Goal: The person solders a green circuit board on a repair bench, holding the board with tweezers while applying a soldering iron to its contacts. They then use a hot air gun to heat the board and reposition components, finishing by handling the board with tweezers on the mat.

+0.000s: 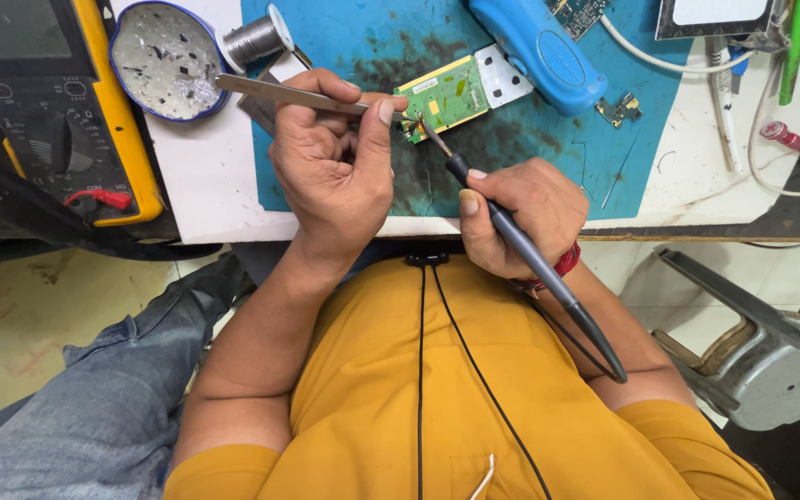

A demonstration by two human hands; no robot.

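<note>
My left hand (335, 167) grips metal tweezers (280, 93), whose tips reach the near corner of a small green circuit board (443, 95). My right hand (525, 208) holds a dark soldering iron (539, 268) like a pen; its tip touches the same corner of the board. The board lies on a stained blue work mat (418, 176) on the white bench. The iron's cord runs down past my right forearm.
A yellow multimeter (48, 111) sits at the far left. A round tin (167, 57) with scraps and a solder spool (256, 39) lie behind my left hand. A blue tool (539, 51), white cables, a red-tipped probe (789, 141) and a metal stool (761, 361) are to the right.
</note>
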